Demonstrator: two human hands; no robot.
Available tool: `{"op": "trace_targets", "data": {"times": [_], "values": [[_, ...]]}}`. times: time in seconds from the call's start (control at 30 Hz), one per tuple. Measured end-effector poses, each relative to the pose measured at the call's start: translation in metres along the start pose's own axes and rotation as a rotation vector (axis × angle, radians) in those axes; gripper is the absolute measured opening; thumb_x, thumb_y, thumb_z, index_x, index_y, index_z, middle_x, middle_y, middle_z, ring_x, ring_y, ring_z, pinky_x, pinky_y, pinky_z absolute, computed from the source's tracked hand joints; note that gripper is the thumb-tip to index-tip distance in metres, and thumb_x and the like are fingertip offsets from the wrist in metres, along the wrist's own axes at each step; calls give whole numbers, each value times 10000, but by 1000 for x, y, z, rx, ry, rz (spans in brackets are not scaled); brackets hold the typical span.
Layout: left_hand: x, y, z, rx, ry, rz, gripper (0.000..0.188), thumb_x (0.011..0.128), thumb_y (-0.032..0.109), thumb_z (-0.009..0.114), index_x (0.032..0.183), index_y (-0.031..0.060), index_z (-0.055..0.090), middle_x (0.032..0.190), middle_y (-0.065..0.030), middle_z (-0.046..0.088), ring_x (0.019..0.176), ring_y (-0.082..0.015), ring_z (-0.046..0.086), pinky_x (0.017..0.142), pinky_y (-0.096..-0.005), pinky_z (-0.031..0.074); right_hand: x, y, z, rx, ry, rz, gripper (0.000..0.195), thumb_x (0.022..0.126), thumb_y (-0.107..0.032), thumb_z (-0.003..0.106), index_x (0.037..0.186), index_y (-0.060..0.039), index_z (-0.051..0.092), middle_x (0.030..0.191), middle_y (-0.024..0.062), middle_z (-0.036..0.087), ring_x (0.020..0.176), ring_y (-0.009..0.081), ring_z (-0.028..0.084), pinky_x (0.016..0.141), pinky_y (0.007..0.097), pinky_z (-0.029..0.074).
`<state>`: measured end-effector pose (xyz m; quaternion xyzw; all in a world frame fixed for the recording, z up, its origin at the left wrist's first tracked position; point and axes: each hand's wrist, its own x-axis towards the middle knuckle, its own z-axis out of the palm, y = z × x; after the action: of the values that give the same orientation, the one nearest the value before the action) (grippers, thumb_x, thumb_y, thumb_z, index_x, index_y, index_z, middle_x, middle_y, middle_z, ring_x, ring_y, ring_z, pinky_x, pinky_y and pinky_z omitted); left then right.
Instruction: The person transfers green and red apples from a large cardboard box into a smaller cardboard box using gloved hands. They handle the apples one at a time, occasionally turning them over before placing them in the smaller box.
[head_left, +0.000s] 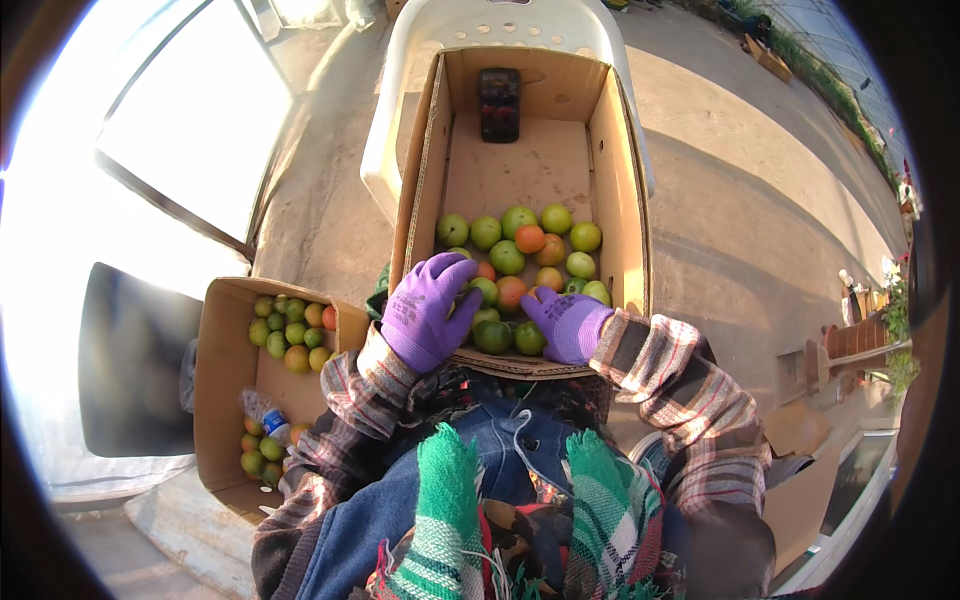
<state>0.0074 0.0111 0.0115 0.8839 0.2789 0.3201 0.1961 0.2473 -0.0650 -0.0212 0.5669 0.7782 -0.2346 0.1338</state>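
A deep cardboard box (521, 161) stands before me on a white plastic chair (502, 26). Green, yellowish and orange-red tomatoes (508, 256) cover its near half. My left hand (427, 315), in a purple knit glove, reaches over the box's left wall. Its thumb and fingers are spread around the tomatoes there, and its palm is hidden. My right hand (568, 322), gloved alike, rests among tomatoes at the near right, with a dark green tomato (529, 339) beside it. Its fingertips are partly hidden, so a grip on any tomato cannot be made out.
A black phone-like device (499, 105) leans on the box's far wall. At my left, a second cardboard box (225, 360) holds tomatoes in two groups and a clear plastic bottle (276, 426). A wooden spool (855, 341) stands at right. A person (757, 28) is far off, upper right.
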Motion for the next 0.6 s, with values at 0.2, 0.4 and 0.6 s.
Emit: {"op": "trace_targets", "data": {"times": [0.2,0.4,0.6], "values": [[-1,-2,1,38,-106,-31,364,879,115,748,1215,39,629,1176,-190,671,1068,-398,654,906,-471,541,-13,1,-20,107,111,-108,726,806,-294,745,1417,-2,481,1228,210,636,1024,427,688,866,493,570],[-2,3,-6,-67,-164,26,560,824,208,833,1316,52,615,1181,-179,675,1074,-390,665,919,-463,545,-4,1,-63,850,280,-143,810,823,-252,832,1493,29,473,1348,229,650,1052,254,710,893,369,574],[3,5,-6,-113,-75,-80,651,782,242,881,1345,62,607,1193,-179,676,1082,-384,670,932,-453,544,36,-25,-55,1508,275,-342,708,953,-130,739,1523,98,387,1416,224,606,1323,230,577,1082,340,499]]}}
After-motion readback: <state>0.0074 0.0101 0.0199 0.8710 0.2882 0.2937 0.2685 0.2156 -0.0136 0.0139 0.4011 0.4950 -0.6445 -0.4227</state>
